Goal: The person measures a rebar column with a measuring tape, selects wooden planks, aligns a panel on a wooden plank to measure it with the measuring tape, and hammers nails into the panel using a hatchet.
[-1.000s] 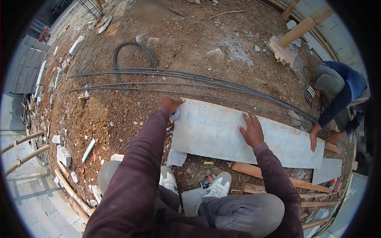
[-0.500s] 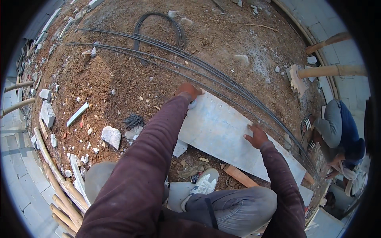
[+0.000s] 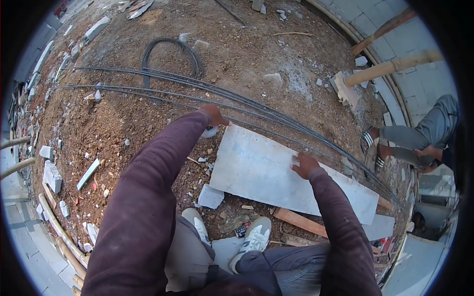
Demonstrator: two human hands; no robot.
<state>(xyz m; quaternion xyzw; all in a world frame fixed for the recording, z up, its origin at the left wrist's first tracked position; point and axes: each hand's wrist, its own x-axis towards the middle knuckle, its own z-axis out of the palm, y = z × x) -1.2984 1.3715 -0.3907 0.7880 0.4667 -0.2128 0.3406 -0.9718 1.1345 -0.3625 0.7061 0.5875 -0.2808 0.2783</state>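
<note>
A long pale board, whitish with faint bluish patches, lies slanting in front of me. My left hand is at its far left corner, with the fingers bent and a fingertip by the edge. Below that palm shows a small round whitish thing, partly covered by the hand; its kind is unclear. My right hand rests on the board's far edge towards the middle, with its fingers spread and nothing held. Under the near edge a reddish wooden plank sticks out.
Thin steel rods run just beyond the board, beside a loop of dark wire. White block pieces lie around on the rough soil. At the right another person in grey trousers and striped sandals sits near a bamboo prop.
My view has shifted, so the ground appears lower and further left. Both hands stay at the board; the round whitish thing keeps with my left hand. The person at right has shifted posture.
</note>
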